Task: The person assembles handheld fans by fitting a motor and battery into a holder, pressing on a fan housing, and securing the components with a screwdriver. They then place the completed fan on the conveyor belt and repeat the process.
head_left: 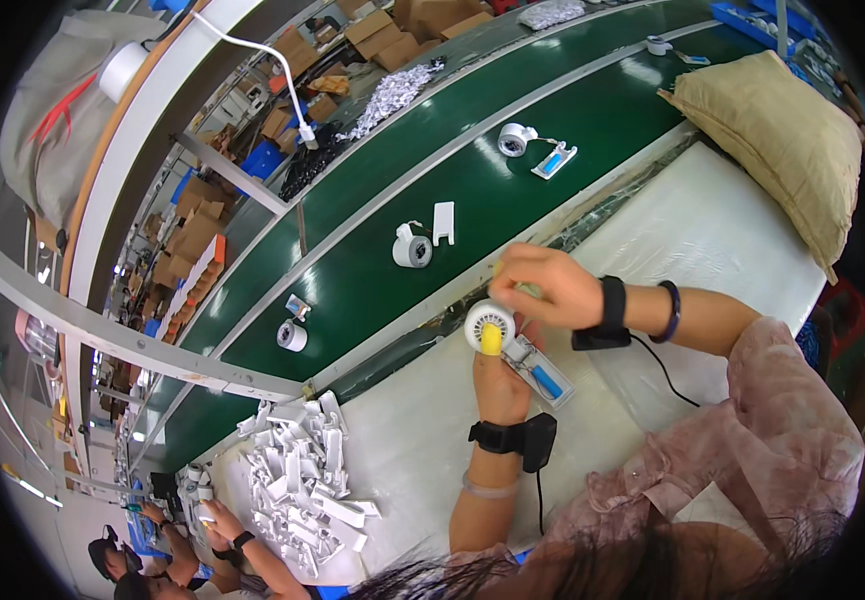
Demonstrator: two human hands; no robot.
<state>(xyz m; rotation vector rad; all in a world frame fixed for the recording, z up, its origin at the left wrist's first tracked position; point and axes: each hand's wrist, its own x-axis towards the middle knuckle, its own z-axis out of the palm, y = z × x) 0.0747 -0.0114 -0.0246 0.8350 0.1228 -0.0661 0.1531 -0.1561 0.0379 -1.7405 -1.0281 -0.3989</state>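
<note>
A small white fan head (474, 318) with a round slotted face is gripped in my left hand (502, 388), whose yellow-covered fingertip presses on its front. Beside it hangs the fan's open white handle shell (559, 393), with a blue cylindrical battery (546, 380) inside. Just above the fan head, my right hand (552, 285) has its fingers curled and pinched together. Whatever they hold, if anything, is too small to make out.
A green conveyor belt (352, 300) runs beyond the table, carrying several white fan units (413, 248). White plastic pieces (302, 480) are heaped at the left. A tan sack (772, 140) lies at the right. A metal frame (132, 335) crosses the left side; other people (242, 540) work at lower left.
</note>
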